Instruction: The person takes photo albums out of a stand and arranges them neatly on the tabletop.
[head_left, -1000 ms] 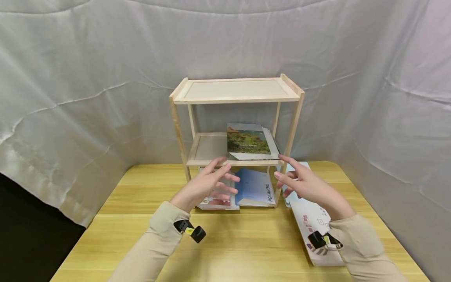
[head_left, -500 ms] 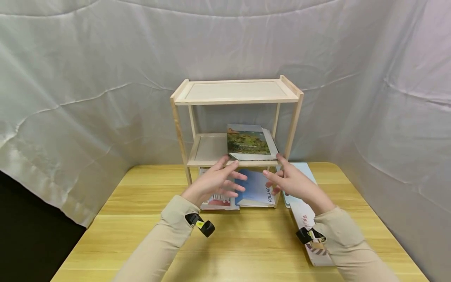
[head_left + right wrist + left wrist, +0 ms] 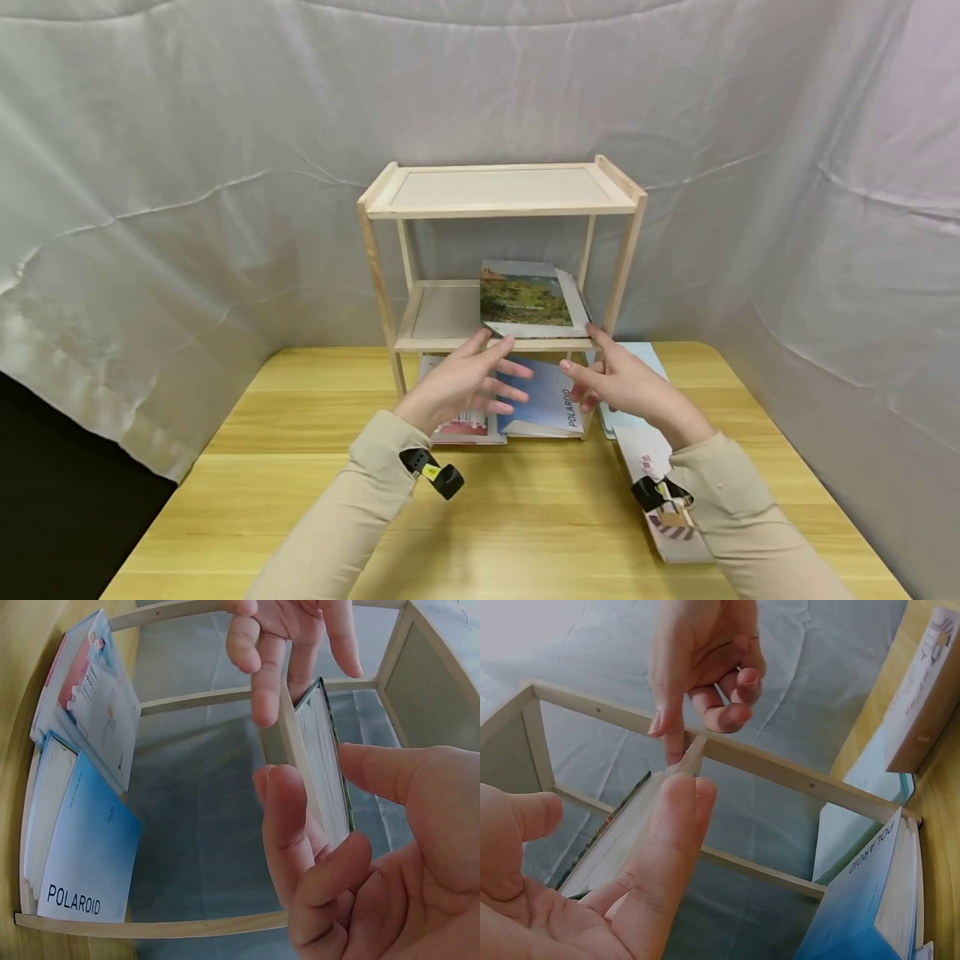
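Observation:
A photo album (image 3: 528, 300) with a landscape picture on its cover lies on the right part of the middle shelf (image 3: 446, 312). At its front left corner, the left hand (image 3: 461, 379) has its thumb tip at the cover's edge and its other fingers spread below. The right hand (image 3: 626, 379) is at the front right corner, thumb tip against the album edge, other fingers loosely bent beneath. Both wrist views show the album's page block (image 3: 322, 761) between the two hands; the left fingers (image 3: 660, 862) partly hide it in the left wrist view.
The wooden rack (image 3: 502, 190) stands on a wood-grain table (image 3: 300, 492). Its bottom level bears a blue POLAROID album (image 3: 536, 408) and a white-and-red book (image 3: 472, 429). Right of the rack lie a light blue book (image 3: 648, 358) and a white printed box (image 3: 648, 467). Grey curtains hang behind.
The left hand has moved right and the right hand left, bringing both thumb tips to the album's front corners. The album stays in place on the shelf.

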### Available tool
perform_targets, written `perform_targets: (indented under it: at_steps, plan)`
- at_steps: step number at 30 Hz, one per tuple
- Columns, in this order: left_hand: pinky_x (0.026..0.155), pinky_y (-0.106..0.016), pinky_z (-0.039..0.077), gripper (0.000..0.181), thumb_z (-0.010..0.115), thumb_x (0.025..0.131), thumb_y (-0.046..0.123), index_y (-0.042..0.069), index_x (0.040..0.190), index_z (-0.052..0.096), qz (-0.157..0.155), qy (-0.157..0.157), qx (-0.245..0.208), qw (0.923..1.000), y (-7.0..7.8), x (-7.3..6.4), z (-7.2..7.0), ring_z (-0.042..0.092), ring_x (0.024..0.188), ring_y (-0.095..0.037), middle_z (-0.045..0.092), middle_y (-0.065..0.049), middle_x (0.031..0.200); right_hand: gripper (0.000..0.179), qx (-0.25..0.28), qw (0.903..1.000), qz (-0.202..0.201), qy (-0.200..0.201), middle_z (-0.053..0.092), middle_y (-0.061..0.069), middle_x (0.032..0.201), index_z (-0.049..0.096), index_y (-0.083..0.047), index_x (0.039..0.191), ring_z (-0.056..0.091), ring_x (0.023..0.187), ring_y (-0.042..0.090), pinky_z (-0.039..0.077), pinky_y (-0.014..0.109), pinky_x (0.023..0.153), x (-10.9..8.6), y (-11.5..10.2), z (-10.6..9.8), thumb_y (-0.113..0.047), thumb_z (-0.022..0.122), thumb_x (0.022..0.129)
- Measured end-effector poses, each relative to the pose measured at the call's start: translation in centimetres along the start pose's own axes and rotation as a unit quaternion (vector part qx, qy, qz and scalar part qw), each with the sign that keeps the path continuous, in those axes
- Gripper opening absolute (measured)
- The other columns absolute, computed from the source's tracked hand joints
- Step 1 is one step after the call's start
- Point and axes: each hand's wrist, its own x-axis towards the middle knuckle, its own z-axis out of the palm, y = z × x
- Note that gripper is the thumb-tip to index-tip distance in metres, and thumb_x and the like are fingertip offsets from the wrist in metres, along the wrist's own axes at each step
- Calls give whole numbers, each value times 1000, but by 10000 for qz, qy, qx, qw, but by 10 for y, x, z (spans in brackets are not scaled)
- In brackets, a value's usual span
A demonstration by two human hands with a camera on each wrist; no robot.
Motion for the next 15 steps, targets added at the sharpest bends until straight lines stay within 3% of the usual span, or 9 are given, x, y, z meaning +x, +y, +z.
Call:
perform_targets:
  at_steps: [11,15]
  plan:
    - [76,-36,69,90,51,114,47,21,173,-12,125,212,42,9997,-4,-12,-5,81,95,-26,76,-15,130,98,235,9994,-73,-245,79,11,92,-7,-5,171,76,79,28,55,35,67,-6,0,6,-42,61,111]
    - [78,-39,69,74,51,113,48,20,170,13,188,342,108,9992,-5,-23,-8,81,97,-28,76,-14,128,92,328,9987,-190,-342,78,16,93,-1,-7,171,75,79,30,59,36,69,-12,-2,8,-39,61,111]
